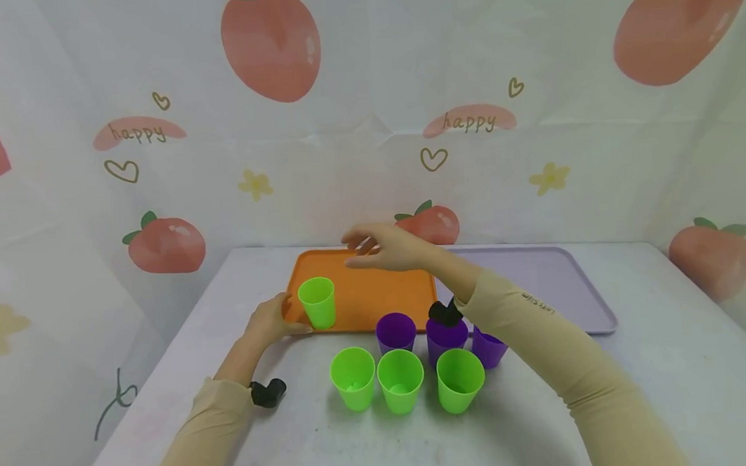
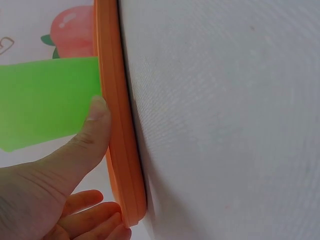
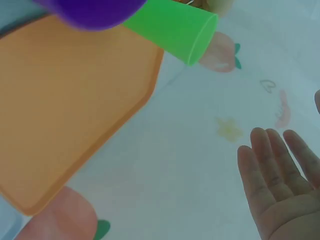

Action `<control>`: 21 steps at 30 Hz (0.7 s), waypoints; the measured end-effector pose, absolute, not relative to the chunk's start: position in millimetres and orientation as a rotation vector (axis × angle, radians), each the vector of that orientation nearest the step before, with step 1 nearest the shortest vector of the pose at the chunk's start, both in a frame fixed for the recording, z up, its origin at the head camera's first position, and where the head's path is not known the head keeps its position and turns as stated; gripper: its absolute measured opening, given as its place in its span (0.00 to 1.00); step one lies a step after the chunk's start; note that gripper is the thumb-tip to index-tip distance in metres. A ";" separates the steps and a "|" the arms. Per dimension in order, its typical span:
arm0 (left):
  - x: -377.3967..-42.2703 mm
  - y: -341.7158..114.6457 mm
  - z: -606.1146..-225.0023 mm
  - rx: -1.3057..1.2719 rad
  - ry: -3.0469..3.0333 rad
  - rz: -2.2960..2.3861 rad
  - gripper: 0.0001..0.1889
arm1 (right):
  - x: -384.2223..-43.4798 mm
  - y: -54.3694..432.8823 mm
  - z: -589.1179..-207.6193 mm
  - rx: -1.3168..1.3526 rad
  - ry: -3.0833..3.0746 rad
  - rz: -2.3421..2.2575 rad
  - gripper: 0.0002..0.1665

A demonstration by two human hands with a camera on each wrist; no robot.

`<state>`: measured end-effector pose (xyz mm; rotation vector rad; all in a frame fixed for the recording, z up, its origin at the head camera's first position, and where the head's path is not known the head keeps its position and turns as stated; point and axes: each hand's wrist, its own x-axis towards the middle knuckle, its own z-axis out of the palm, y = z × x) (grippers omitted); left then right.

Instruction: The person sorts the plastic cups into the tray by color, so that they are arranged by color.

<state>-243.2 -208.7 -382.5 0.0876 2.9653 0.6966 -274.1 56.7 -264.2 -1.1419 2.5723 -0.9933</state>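
Left hand (image 1: 269,322), thumb and fingers spread, touches the near-left corner of the orange tray (image 1: 382,296), probably steadying it where 1 green cup (image 1: 317,303) stands; right hand (image 1: 389,249) hovers empty, fingers loose.

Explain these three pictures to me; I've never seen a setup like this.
There's no machine here: a person works with bare hands. The widest picture is taken from the head, looking down; the other two, from the left and right wrists. On the white table are an orange tray, a lilac tray, three purple cups and, nearer the person, three green cups. Another green cup stands on the orange tray. The left hand touches that tray's near left corner; the right hand is raised in the air, holding nothing.
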 end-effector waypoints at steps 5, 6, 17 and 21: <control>-243.6 -208.6 -382.6 0.078 2.957 0.697 0.45 | -262.4 78.7 -264.9 -1.166 2.555 -1.064 0.24; -243.7 -208.7 -382.7 0.079 2.954 0.700 0.45 | -259.6 82.8 -265.4 -1.167 2.547 -1.079 0.24; -243.0 -207.9 -381.8 0.071 2.956 0.699 0.45 | -231.3 125.7 -274.6 -1.197 2.503 -1.171 0.23; -242.8 -207.8 -382.3 0.075 2.960 0.707 0.45 | -220.0 141.3 -281.0 -1.204 2.522 -1.159 0.23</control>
